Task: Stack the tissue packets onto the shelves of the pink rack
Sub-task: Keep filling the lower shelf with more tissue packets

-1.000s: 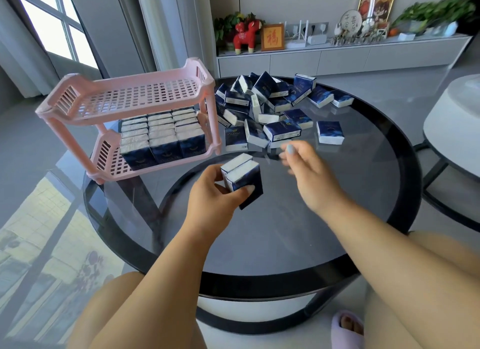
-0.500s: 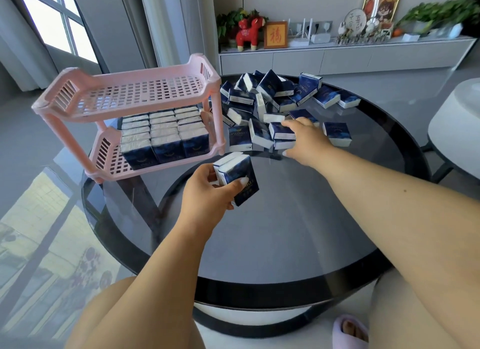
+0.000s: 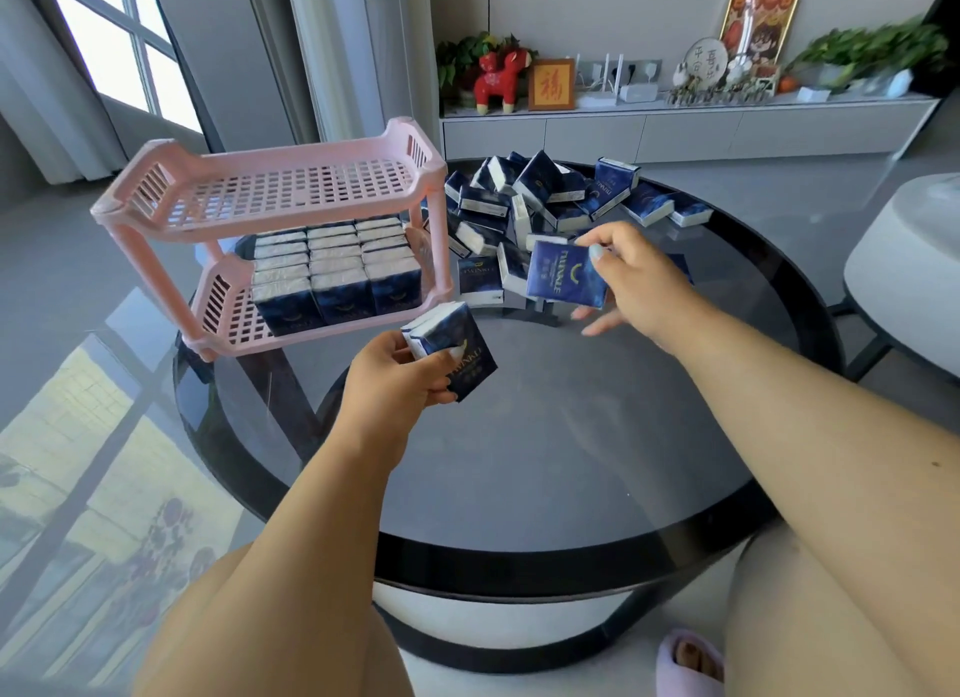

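Note:
The pink rack [image 3: 156, 213] stands at the table's left side with two slatted shelves. Its lower shelf holds several dark blue tissue packets [image 3: 337, 275] packed in rows; its top shelf is bare. My left hand [image 3: 395, 379] grips two tissue packets [image 3: 457, 348] just in front of the rack's right corner. My right hand [image 3: 639, 286] holds one blue packet [image 3: 566, 275] by its edge, lifted above the table near the loose pile of packets [image 3: 545, 192].
The round dark glass table [image 3: 571, 462] has a black rim. A white seat [image 3: 909, 265] stands at the right. A low cabinet [image 3: 675, 130] with ornaments runs along the back wall. My slippered foot [image 3: 691, 665] shows below the table.
My right hand reached into the pile, took one packet and lifted it back toward me. My left hand kept its two packets and shifted slightly toward the rack.

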A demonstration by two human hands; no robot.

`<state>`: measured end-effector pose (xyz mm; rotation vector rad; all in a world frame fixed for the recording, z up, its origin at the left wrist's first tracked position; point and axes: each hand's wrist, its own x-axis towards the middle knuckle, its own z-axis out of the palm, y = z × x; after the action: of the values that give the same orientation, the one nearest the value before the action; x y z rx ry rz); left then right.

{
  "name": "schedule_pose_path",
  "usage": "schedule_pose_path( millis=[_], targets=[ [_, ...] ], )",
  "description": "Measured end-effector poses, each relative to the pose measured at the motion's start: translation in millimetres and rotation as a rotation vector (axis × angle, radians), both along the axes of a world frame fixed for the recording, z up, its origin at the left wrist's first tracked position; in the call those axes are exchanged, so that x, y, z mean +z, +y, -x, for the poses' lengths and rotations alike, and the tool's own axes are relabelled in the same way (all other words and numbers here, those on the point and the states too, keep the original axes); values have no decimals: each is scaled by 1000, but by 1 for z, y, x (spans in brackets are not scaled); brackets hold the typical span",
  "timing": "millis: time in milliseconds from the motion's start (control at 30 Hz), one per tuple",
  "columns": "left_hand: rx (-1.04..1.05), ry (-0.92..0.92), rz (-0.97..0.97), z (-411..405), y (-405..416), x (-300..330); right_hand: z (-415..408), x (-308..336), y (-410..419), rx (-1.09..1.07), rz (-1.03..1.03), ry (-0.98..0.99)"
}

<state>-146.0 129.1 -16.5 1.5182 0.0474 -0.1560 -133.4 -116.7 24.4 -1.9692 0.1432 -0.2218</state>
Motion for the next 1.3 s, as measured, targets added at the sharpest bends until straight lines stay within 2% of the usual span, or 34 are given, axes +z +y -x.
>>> schedule_pose_path(
  millis=[67,333,467,533,633,767,867,1000,1300],
  targets=[
    [0,13,26,1,2,1,13,3,10,97,-55,42],
    [-28,15,3,4,22,2,43,10,40,389,207,-21],
    [-132,-7,27,13,27,4,40,-10,62,345,275,-84],
    [-181,-26,23,15,29,3,41,-21,68,295,255,-107],
    [-223,-95,-125,18,27,2,49,-34,74,230,203,-94],
    [-230,-170,-197,22,20,-1,64,-37,82,277,-38,124],
    [-220,-218,-290,26,14,-1,71,-38,91,284,-153,203],
    [-185,-271,-357,30,11,-2,60,-50,98,313,-207,228],
    [-167,-227,-396,19,30,-3,51,-52,106,410,-212,274]
  ],
)
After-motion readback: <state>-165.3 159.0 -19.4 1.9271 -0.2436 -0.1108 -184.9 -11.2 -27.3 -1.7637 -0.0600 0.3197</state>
